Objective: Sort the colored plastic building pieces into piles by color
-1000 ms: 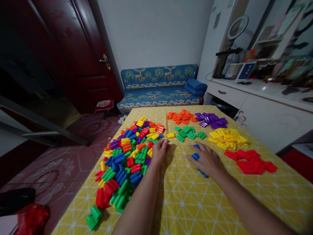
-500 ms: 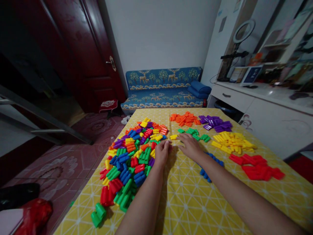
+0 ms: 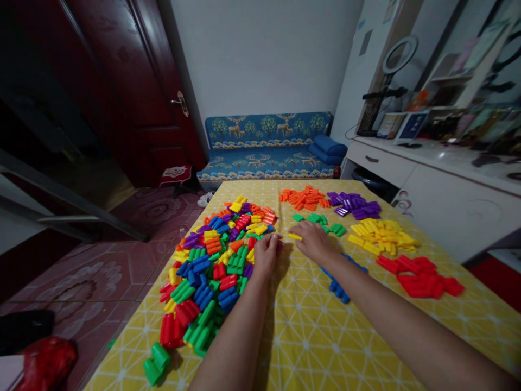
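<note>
My right hand (image 3: pixel 312 241) has its fingers closed on a yellow plastic building block (image 3: pixel 295 236), just above the tablecloth. My left hand (image 3: pixel 266 252) is in a pinch at the right edge of a mixed heap of ribbed blocks (image 3: pixel 220 255); what its fingertips hold, if anything, is hidden. Beyond my right hand lie green blocks (image 3: pixel 317 219). Blue blocks (image 3: pixel 340 290) show partly from under my right forearm. Farther right are piles of yellow blocks (image 3: pixel 382 236) and red blocks (image 3: pixel 425 277). Orange blocks (image 3: pixel 303 197) and purple blocks (image 3: pixel 354 205) sit at the far side.
A yellow patterned cloth (image 3: pixel 313 347) covers the table. Two green blocks (image 3: pixel 157 364) lie near the left table edge. Behind the table stands a blue sofa (image 3: pixel 264 155). A white cabinet (image 3: pixel 448 195) runs along the right side, and a metal ladder (image 3: pixel 73 219) leans at the left.
The yellow block, earlier at my right fingertips on the cloth, is now gripped and drawn slightly nearer. My left hand stays pinched beside the heap. The whole view has shifted a little.
</note>
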Demonstrator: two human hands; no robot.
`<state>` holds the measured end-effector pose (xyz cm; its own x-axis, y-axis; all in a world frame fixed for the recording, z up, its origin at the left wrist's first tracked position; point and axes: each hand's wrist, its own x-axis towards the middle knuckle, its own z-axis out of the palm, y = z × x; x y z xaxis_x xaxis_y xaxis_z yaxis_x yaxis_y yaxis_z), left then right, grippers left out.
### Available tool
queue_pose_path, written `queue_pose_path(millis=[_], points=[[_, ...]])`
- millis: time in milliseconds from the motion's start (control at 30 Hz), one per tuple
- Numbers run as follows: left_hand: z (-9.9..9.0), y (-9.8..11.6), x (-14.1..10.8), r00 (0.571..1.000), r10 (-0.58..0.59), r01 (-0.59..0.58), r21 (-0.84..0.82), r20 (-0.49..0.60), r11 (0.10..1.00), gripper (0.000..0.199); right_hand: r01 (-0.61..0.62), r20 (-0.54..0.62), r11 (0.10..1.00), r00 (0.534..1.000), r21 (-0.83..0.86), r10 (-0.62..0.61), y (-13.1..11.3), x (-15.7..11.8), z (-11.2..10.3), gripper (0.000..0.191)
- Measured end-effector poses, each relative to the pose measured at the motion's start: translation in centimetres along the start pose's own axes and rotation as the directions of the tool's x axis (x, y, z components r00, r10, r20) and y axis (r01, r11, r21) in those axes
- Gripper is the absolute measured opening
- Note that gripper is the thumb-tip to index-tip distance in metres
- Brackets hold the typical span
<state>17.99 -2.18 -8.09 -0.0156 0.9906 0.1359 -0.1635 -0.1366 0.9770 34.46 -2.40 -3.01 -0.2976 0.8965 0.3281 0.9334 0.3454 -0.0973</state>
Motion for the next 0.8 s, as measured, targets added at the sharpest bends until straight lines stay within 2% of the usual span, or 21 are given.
queue_pose_path(millis=[100, 200, 267, 300, 367, 433, 467, 500, 533, 567, 633, 700, 800], points=[[0.0, 0.1, 0.0, 1.0, -0.029, 0.029, 0.0, -0.008, 1.0, 0.036, -0.234, -0.139, 0.969, 0.965, -0.073, 0.223, 5.6, -1.3, -1.7, 0.034], [0.1, 0.2, 0.0, 0.999, -0.039, 0.039, 0.009, -0.006, 0.999, 0.036, -0.433, -0.163, 0.882, 0.899, -0.187, 0.407, 11.1, -3.1, -2.8, 0.035], [0.1, 0.2, 0.0, 0.999, -0.032, 0.032, 0.025, -0.007, 0.999, 0.036, -0.505, -0.142, 0.831, 0.863, -0.234, 0.485, 13.1, -4.2, -3.2, 0.033], [0.2, 0.1, 0.0, 1.0, -0.027, 0.028, 0.033, -0.009, 0.999, 0.036, -0.524, -0.15, 0.82, 0.852, -0.231, 0.502, 13.3, -4.6, -3.3, 0.031], [0.3, 0.1, 0.1, 1.0, -0.025, 0.026, 0.038, -0.009, 0.999, 0.036, -0.503, -0.215, 0.853, 0.856, -0.137, 0.47, 11.9, -4.8, -3.1, 0.029], [0.3, 0.1, 0.0, 0.999, -0.033, 0.033, 0.03, -0.006, 0.999, 0.036, -0.374, -0.299, 0.923, 0.874, 0.087, 0.383, 8.6, -4.5, -2.3, 0.027], [0.3, 0.2, 0.0, 1.0, -0.03, 0.03, 0.031, -0.007, 0.999, 0.036, -0.284, -0.322, 0.93, 0.88, 0.236, 0.35, 6.4, -4.1, -1.6, 0.026], [0.2, 0.4, -0.1, 1.0, -0.012, 0.013, 0.043, -0.013, 0.999, 0.035, -0.202, -0.325, 0.896, 0.882, 0.396, 0.342, 4.1, -3.8, -0.8, 0.026], [0.1, 0.6, -0.2, 0.999, 0.024, -0.022, 0.072, -0.027, 0.997, 0.034, -0.163, -0.283, 0.821, 0.887, 0.547, 0.364, 1.7, -3.4, 0.2, 0.027], [0.0, 0.9, -0.5, 0.996, 0.079, -0.073, 0.116, -0.046, 0.991, 0.034, -0.156, -0.22, 0.72, 0.89, 0.677, 0.4, -0.6, -3.1, 1.2, 0.03], [-0.2, 1.6, -1.1, 0.974, 0.211, -0.189, 0.231, -0.076, 0.954, 0.032, -0.184, -0.11, 0.555, 0.884, 0.811, 0.455, -4.3, -2.6, 3.3, 0.032], [-0.2, 2.3, -1.8, 0.944, 0.318, -0.276, 0.324, -0.084, 0.905, 0.03, -0.216, -0.064, 0.493, 0.869, 0.843, 0.491, -6.4, -2.3, 4.9, 0.029], [0.2, 3.1, -2.6, 0.92, 0.38, -0.325, 0.365, -0.09, 0.873, 0.025, -0.233, -0.06, 0.502, 0.863, 0.833, 0.501, -7.2, -2.4, 6.0, 0.022]])
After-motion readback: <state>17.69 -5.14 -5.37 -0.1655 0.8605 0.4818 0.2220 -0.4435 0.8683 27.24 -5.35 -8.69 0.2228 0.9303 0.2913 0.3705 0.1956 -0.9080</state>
